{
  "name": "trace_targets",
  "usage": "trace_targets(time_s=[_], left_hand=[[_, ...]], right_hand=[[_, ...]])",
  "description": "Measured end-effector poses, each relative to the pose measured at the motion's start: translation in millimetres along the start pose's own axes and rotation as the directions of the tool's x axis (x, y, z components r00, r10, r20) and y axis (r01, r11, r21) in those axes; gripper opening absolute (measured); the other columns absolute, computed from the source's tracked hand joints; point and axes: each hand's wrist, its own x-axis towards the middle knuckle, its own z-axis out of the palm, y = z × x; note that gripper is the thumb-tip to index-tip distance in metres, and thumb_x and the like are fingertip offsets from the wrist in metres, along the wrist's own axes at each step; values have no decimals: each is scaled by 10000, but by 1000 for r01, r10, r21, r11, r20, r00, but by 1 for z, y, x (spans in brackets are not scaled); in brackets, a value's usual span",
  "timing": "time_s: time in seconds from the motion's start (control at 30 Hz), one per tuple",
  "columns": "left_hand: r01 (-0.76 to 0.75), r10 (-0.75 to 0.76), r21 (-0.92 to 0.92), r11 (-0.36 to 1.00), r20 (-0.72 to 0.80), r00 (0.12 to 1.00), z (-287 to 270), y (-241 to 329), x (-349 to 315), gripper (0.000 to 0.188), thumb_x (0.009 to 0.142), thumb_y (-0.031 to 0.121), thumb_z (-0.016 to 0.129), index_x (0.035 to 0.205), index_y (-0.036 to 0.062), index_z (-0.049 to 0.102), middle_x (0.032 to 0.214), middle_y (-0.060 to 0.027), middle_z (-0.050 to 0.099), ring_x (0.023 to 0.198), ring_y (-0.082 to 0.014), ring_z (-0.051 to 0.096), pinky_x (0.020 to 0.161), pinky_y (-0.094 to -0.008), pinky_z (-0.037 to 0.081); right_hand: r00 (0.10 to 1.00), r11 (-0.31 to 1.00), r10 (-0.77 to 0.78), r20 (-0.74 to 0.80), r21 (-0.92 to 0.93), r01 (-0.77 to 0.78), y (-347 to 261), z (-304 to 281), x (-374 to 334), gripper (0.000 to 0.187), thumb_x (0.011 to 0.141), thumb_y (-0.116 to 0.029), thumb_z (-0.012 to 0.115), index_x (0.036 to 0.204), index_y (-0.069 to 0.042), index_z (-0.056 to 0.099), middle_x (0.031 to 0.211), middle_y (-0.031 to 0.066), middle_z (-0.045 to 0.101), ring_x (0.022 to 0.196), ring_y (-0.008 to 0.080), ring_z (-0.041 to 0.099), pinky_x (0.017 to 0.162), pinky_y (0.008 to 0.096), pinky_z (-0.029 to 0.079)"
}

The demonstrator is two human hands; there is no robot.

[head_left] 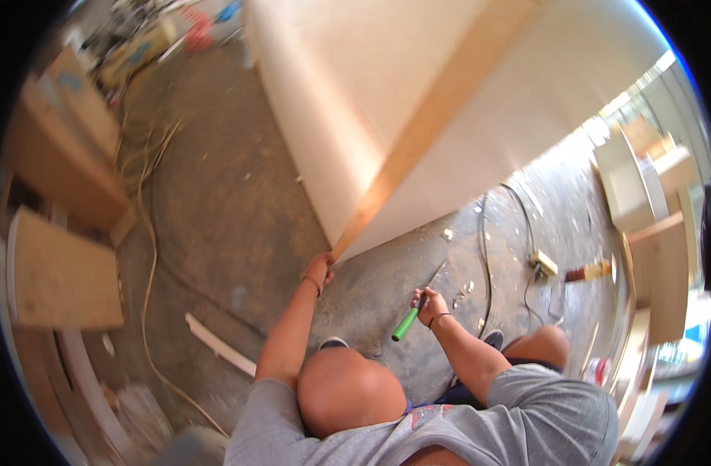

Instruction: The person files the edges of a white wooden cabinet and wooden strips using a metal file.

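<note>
Now, the left hand (320, 269) is the nearer one to the big pale box (487, 132); it is at the box's low corner, a bit left of and below the middle of the frame, and the box goes up from its fingers toward the top of the frame; a brown strip (417, 136) runs along the box's edge, with its long way going from that low corner to the upper right of the frame; the left fingers are bent in at the low end of the strip, but I cannot tell if they pinch it or only touch it; the right hand (429, 304) is lower and to the right, apart from the box, with its fingers wrapped tight around a green tool (405, 325); the tool lies on a slant too, with its fat green end at the lower left and its thin end at the upper right; so the thin end leans much the same way as the strip, and it points off to the right of the corner, not at it; below the box is the gray floor (215, 155), and a small pale block (543, 262) with a cord lies on it, right of the tool.
</note>
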Motion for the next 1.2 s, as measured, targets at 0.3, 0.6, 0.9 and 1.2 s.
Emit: trace_targets(time_s=[0.3, 0.6, 0.9, 1.2], left_hand=[[53, -48, 135, 989, -41, 998, 5, -18, 22, 207, 863, 226, 420, 895, 73, 555, 667, -42, 494, 526, -123, 497, 441, -261, 401], [-864, 871, 146, 483, 18, 490, 26, 117, -112, 538, 923, 455, 375, 1181, -7, 470, 1173, -95, 510, 1042, -192, 495, 877, -322, 390], [-872, 895, 382, 305, 197, 399, 88, 205, -232, 478, 913, 360, 479, 1170, -39, 421, 1151, -113, 489, 1029, -169, 493, 810, -277, 397], [-889, 890, 397, 229, 285, 356, 93, 215, -251, 507, 942, 302, 427, 1276, -67, 329, 1194, -171, 477, 1057, -222, 502, 899, -315, 397]], right_hand=[[986, 995, -90, -142, -59, 82, 2, -3, -12, 292, 937, -369, 355, 859, -108, 458, 664, 16, 466, 526, 133, 444, 472, 306, 394], [941, 931, -329, -75, -190, 311, -12, 3, 34, 282, 927, -329, 397, 763, -104, 440, 565, 9, 437, 423, 128, 380, 385, 312, 360], [879, 920, -391, -274, -84, 383, -17, 29, 39, 221, 892, -319, 466, 792, -123, 443, 587, 8, 465, 404, 126, 412, 358, 310, 365], [961, 914, -246, -130, 300, 274, -19, 30, -17, 190, 898, -335, 457, 916, -148, 431, 645, 17, 461, 462, 113, 413, 402, 273, 372]])
